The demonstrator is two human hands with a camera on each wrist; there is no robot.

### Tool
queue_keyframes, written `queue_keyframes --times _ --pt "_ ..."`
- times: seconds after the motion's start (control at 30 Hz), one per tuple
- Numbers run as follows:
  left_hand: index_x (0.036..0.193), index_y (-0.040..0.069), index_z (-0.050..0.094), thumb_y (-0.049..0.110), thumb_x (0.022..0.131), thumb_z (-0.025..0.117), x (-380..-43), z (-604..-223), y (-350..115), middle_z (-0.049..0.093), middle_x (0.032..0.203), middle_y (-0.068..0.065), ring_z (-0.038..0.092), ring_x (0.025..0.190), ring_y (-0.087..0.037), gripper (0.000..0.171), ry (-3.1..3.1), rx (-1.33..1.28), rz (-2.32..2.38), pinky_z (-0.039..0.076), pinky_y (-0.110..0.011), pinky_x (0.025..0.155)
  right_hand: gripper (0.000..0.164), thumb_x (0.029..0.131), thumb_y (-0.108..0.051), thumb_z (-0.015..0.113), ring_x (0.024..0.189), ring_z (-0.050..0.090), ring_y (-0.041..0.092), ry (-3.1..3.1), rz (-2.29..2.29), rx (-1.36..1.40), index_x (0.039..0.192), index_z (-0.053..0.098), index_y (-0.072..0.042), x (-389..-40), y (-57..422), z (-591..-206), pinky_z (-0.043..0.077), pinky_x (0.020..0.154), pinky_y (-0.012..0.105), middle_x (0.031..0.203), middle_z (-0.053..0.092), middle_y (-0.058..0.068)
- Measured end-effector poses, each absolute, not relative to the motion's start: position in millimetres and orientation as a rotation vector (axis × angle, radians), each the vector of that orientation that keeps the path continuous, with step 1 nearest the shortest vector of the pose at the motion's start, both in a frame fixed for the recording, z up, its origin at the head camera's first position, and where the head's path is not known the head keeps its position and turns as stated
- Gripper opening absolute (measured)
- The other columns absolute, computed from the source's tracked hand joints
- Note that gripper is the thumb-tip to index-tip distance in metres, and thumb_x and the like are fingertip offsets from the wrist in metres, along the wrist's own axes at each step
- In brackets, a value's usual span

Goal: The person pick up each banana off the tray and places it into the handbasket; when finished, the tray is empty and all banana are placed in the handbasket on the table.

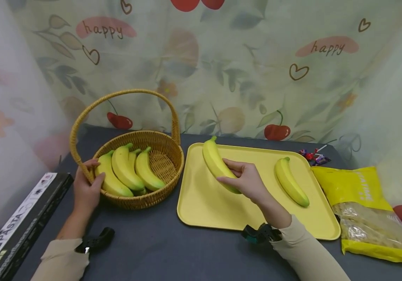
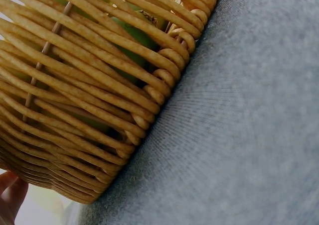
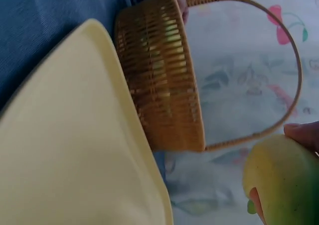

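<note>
My right hand [image 1: 244,179] grips a yellow banana [image 1: 216,162] by its lower part, over the left half of a yellow tray [image 1: 208,214]. In the right wrist view this banana [image 3: 284,180] shows at the lower right, with fingers round it. A second banana [image 1: 290,181] lies on the tray's right side. My left hand [image 1: 87,186] holds the left rim of a wicker basket [image 1: 165,160], at the foot of its tall handle. Several bananas [image 1: 125,166] lie in the basket's left and middle. The left wrist view shows the basket's woven side [image 2: 75,85] close up.
A black pasta box [image 1: 28,222] lies at the left edge of the dark cloth. Right of the tray is a yellow and clear bag [image 1: 366,214], with small wrapped candies [image 1: 315,156] behind it. A printed curtain [image 1: 215,70] hangs along the back.
</note>
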State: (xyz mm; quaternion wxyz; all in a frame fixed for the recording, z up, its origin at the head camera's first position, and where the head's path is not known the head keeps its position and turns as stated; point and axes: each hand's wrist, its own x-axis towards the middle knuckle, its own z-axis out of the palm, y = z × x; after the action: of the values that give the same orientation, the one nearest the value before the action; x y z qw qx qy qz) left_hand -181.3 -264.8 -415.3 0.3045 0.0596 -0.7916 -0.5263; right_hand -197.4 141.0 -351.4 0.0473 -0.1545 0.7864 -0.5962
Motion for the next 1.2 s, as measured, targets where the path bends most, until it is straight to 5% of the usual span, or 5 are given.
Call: queue_keyframes --times 0.67,1.2 --pt "0.115 -0.001 0.052 0.003 0.085 0.057 -179.0 -415.0 -266.5 0.050 0.127 -0.008 0.042 0.128 -0.025 0.031 -2.110 0.146 -1.373 0.032 -0.010 0.097 0.061 0.077 -0.015 0.074 0.112 0.060 0.017 2.318 -1.615 -0.699 0.132 0.049 -0.005 -216.4 37.0 -328.3 0.052 0.072 0.022 0.136 0.051 0.008" --pt "0.114 -0.002 0.052 0.005 0.084 0.058 -181.4 -415.6 -266.4 0.051 0.126 -0.010 0.045 0.126 -0.019 0.031 -2.089 0.135 -1.372 0.033 -0.009 0.095 0.059 0.077 -0.019 0.075 0.100 0.065 0.018 2.372 -1.539 -0.676 0.130 0.053 -0.005 -244.8 -24.7 -318.3 0.053 0.071 0.022 0.123 0.062 0.013"
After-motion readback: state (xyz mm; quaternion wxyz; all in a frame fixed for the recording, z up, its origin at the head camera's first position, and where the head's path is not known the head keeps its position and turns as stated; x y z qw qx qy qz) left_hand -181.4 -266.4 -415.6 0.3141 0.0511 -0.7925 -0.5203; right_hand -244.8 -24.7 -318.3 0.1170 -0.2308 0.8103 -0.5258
